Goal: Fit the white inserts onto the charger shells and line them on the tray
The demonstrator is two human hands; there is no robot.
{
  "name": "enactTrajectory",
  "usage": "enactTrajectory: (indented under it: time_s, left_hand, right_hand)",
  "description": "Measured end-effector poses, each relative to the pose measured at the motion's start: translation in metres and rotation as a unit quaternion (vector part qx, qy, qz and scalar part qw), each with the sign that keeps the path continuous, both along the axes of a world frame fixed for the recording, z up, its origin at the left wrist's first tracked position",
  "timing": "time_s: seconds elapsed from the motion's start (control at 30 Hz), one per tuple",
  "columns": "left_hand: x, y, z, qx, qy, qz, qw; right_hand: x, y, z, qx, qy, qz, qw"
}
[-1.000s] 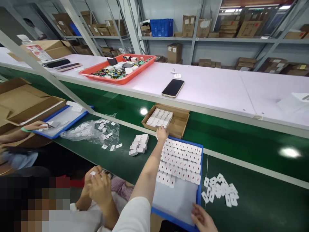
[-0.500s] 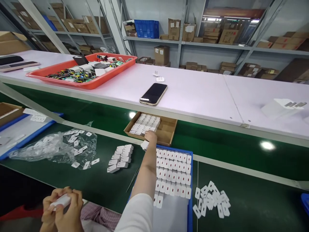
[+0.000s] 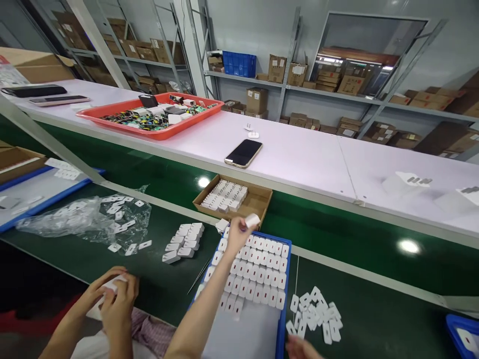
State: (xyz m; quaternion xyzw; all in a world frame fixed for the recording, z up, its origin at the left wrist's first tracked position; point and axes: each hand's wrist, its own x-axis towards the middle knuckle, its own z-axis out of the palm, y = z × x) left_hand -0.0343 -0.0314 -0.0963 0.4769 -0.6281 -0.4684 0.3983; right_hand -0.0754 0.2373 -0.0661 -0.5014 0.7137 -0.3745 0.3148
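Observation:
My left hand (image 3: 238,235) is closed on a white charger housing (image 3: 252,220), held up over the far edge of a blue-rimmed tray (image 3: 286,279). Rows of similar white housings with small red slots fill much of that tray. Behind the hand, a cardboard box (image 3: 262,195) holds more white pieces with metal prongs, packed in rows at its left side. At the bottom edge, my right hand (image 3: 300,348) is only partly in view and smeared by motion. It is nearest to a pile of loose white slotted plates (image 3: 316,314) on the green bench.
A co-worker's hands (image 3: 116,299) hold a white piece at the left. Between us are stacked white housings (image 3: 185,242), tweezers (image 3: 199,275) and a plastic bag (image 3: 86,222) of plates. A raised shelf carries a phone (image 3: 244,152) and a red tray (image 3: 157,133) of electronic parts.
My left hand has come back from the cardboard box, bringing a white charger housing out to the right. My right hand has entered at the bottom. The view has shifted slightly.

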Motion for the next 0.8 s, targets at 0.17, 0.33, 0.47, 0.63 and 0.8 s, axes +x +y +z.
enactTrajectory:
  time_s: [0.17, 0.33, 0.47, 0.63, 0.8]
  left_hand:
    - [0.023, 0.189, 0.025, 0.077, 0.254, -0.201, 0.943]
    - [0.051, 0.260, 0.055, 0.167, 0.388, -0.330, 0.844]
    - [0.074, 0.263, 0.083, 0.149, 0.289, -0.371, 0.870]
    - [0.081, 0.281, 0.118, 0.159, 0.213, -0.378, 0.887]
    - [0.071, 0.298, 0.132, 0.163, 0.195, -0.366, 0.895]
  right_hand:
    - [-0.085, 0.053, 0.005, -0.203, -0.083, -0.005, 0.976]
    - [-0.070, 0.056, 0.051, -0.324, -0.092, 0.111, 0.935]
    - [-0.058, 0.081, 0.066, -0.393, -0.026, 0.058, 0.917]
    - [-0.053, 0.105, 0.067, -0.443, 0.081, 0.057, 0.891]
    - [-0.051, 0.114, 0.067, -0.474, 0.122, 0.047, 0.871]
